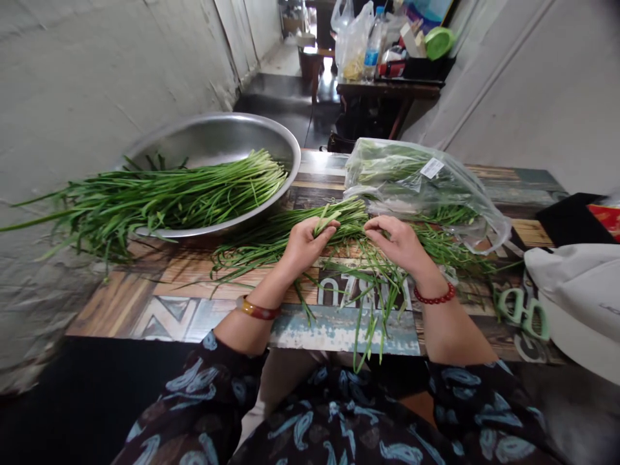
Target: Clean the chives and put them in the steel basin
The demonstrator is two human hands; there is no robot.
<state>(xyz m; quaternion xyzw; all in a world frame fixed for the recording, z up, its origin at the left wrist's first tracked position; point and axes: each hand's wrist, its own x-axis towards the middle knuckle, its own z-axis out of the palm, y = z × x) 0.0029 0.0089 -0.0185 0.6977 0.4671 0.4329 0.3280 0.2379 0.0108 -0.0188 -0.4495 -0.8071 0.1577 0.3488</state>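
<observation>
My left hand (308,244) is closed round a few green stalks of garlic chives, whose pale ends poke out between thumb and forefinger. Just to its right, my right hand (396,244) has thumb and fingertips drawn together in a pinch; whatever is between them is too small to make out. A loose pile of garlic chives (261,240) lies on the table behind and left of my left hand. Thin trimmed blades (372,290) are scattered below and between both hands, some hanging over the front edge.
A wide steel basin (217,132) at left holds a big bunch of chives overhanging its rim. Behind my right hand lies a clear plastic bag (416,171) with more greens. Green-handled scissors (523,313) and a white cap (578,303) are at right on the patterned table (188,271).
</observation>
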